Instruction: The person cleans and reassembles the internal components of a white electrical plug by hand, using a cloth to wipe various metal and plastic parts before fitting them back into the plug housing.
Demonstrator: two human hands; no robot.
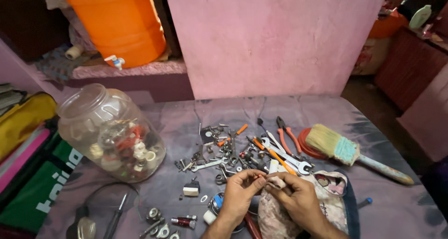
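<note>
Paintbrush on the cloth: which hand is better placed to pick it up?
Right. The right hand lies on the paintbrush's side; the left hand sits farther away, toward the jar.

1. The left hand [240, 192] comes up from below, fingers bent, tips pinched together.
2. The right hand [296, 197] curls in too (fingertips touching the left hand's).

A rough pink wall [275, 38] rises behind the cloth-covered bench [186, 113]. Left, a pink ledge [130, 70] carries an orange water dispenser [119, 22]. Right, dim floor [387, 113] beside dark cabinets [408, 66].
</note>
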